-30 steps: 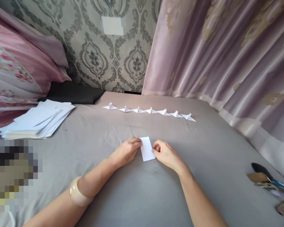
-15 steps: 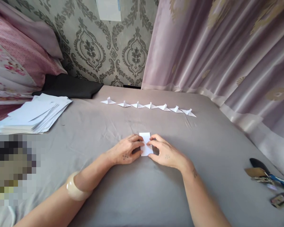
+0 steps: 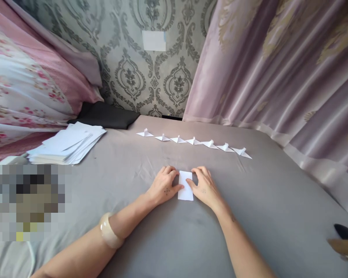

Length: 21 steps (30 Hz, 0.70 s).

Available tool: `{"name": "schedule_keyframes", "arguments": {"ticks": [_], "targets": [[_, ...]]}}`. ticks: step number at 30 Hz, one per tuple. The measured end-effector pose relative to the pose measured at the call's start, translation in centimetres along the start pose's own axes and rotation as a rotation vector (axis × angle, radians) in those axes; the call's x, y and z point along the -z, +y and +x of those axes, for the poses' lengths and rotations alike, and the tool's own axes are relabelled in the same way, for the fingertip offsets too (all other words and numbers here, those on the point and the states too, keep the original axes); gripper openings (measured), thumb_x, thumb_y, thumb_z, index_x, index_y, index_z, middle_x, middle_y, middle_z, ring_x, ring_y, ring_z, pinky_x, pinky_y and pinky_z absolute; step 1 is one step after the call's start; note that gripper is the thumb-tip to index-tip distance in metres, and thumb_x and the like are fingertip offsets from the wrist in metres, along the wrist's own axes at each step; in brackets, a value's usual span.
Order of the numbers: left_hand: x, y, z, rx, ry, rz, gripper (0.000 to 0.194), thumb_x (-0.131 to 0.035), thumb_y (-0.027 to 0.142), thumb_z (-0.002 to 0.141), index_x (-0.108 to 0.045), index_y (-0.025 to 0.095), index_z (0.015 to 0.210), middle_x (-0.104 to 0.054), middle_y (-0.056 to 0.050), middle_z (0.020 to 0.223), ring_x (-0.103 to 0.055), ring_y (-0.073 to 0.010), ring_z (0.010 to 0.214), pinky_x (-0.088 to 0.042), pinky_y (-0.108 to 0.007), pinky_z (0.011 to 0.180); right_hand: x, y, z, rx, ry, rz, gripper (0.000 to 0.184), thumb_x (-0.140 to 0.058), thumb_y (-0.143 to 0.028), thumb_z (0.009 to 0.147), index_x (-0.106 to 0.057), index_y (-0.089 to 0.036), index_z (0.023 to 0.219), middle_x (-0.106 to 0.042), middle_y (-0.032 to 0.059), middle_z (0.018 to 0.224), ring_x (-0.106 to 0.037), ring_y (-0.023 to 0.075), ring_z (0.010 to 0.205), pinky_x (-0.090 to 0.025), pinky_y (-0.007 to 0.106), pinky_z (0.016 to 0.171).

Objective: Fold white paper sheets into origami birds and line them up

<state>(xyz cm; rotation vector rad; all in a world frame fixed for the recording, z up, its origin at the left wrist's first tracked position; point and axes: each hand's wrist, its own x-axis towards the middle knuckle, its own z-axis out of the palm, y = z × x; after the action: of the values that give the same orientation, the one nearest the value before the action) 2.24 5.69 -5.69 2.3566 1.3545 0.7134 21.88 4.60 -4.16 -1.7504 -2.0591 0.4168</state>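
Note:
A small white rectangle of paper (image 3: 185, 193) lies upright to my view on the grey sheet, between my two hands. My left hand (image 3: 163, 186) holds its left side, the thumb on the lower left edge and curled fingers near the upper left corner. From the other side, my right hand (image 3: 206, 188) has its thumb on the paper's face and its bent fingers at the upper right corner. Beyond them, several folded white paper figures (image 3: 193, 141) stand in a slanting row. A pale bangle (image 3: 109, 231) circles my left forearm.
A stack of white paper (image 3: 66, 148) sits at the left, in front of a folded black cloth (image 3: 104, 115). Curtains (image 3: 249, 69) hang along the right, and a patterned wall (image 3: 150, 77) stands behind. Dark and brown objects (image 3: 343, 245) lie at the right edge. A blurred patch hides the lower left.
The camera view has shifted, so the scene sits lower and further right. My fingers have moved from the paper's sides toward its upper corners, and my right thumb now rests on its face.

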Motion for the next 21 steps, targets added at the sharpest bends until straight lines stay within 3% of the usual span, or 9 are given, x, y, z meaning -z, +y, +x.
{"name": "schedule_keyframes", "arguments": {"ticks": [3, 7, 10, 12, 14, 17, 19, 21], "targets": [[0.0, 0.4, 0.1, 0.01, -0.02, -0.038, 0.043, -0.07, 0.033, 0.077, -0.058, 0.015, 0.113, -0.058, -0.011, 0.113, -0.052, -0.0259, 0.101, -0.047, -0.041, 0.092, -0.5, 0.3, 0.5, 0.0, 0.01, -0.015, 0.019, -0.053, -0.037, 0.082, -0.054, -0.022, 0.093, -0.055, 0.0077, 0.104, -0.056, 0.025, 0.099, -0.046, 0.039, 0.083], [-0.2, 0.5, 0.2, 0.041, -0.047, -0.147, 0.042, -0.065, 0.023, 0.078, -0.053, 0.017, 0.118, -0.061, -0.009, 0.105, -0.054, -0.0226, 0.097, -0.047, -0.038, 0.088, -0.8, 0.6, 0.6, -0.072, 0.016, 0.122, 0.014, -0.051, -0.037, 0.082, -0.048, -0.023, 0.081, -0.058, 0.0027, 0.085, -0.059, 0.0201, 0.078, -0.046, 0.034, 0.071], [-0.1, 0.5, 0.3, 0.108, -0.025, -0.28, 0.053, -0.067, 0.021, 0.075, -0.049, 0.018, 0.125, -0.062, -0.008, 0.106, -0.055, -0.0204, 0.091, -0.048, -0.035, 0.082, -0.8, 0.5, 0.4, -0.138, -0.064, 0.398, 0.018, -0.052, -0.04, 0.082, -0.048, -0.023, 0.087, -0.061, -0.0006, 0.073, -0.059, 0.0176, 0.065, -0.047, 0.032, 0.064], [0.3, 0.4, 0.5, 0.198, -0.008, -0.452, 0.059, -0.07, 0.023, 0.072, -0.047, 0.019, 0.127, -0.062, -0.008, 0.107, -0.055, -0.0161, 0.08, -0.048, -0.031, 0.074, -0.4, 0.2, 0.1, -0.157, -0.08, 0.584, 0.027, -0.055, -0.041, 0.082, -0.049, -0.021, 0.098, -0.064, 0.0008, 0.077, -0.061, 0.0172, 0.067, -0.048, 0.032, 0.066], [0.8, 0.5, 0.7, 0.309, -0.03, -0.681, 0.051, -0.071, 0.027, 0.072, -0.054, 0.017, 0.119, -0.065, -0.005, 0.099, -0.052, -0.0103, 0.065, -0.045, -0.025, 0.061, 0.3, -0.2, -0.3, -0.153, -0.044, 0.663, 0.034, -0.057, -0.042, 0.082, -0.05, -0.019, 0.107, -0.067, 0.0035, 0.084, -0.063, 0.0176, 0.074, -0.049, 0.032, 0.071], [1.5, 0.8, 1.0, 0.43, -0.132, -0.971, 0.031, -0.071, 0.036, 0.073, -0.064, 0.013, 0.092, -0.061, 0.001, 0.066, -0.042, -0.0054, 0.045, -0.036, -0.02, 0.046, 1.5, -0.6, -1.0, -0.137, 0.039, 0.625, 0.034, -0.059, -0.042, 0.082, -0.056, -0.019, 0.107, -0.067, 0.0053, 0.09, -0.062, 0.0178, 0.079, -0.05, 0.03, 0.071], [1.8, 1.1, 1.1, 0.401, -0.125, -1.103, 0.031, -0.072, 0.041, 0.072, -0.064, 0.012, 0.082, -0.058, 0.002, 0.056, -0.047, -0.0072, 0.045, -0.039, -0.021, 0.047, 2.2, -0.8, -1.4, -0.108, 0.094, 0.552, 0.032, -0.061, -0.041, 0.082, -0.059, -0.021, 0.106, -0.065, 0.0033, 0.085, -0.06, 0.0164, 0.073, -0.049, 0.028, 0.067], [2.1, 1.5, 1.0, 0.284, -0.03, -1.179, 0.03, -0.072, 0.041, 0.073, -0.064, 0.013, 0.081, -0.064, -0.002, 0.064, -0.059, -0.0122, 0.059, -0.048, -0.024, 0.058, 2.5, -0.9, -1.6, -0.015, 0.164, 0.484, 0.023, -0.061, -0.04, 0.082, -0.064, -0.022, 0.098, -0.064, 0.0027, 0.085, -0.058, 0.015, 0.068, -0.049, 0.027, 0.065]]}}
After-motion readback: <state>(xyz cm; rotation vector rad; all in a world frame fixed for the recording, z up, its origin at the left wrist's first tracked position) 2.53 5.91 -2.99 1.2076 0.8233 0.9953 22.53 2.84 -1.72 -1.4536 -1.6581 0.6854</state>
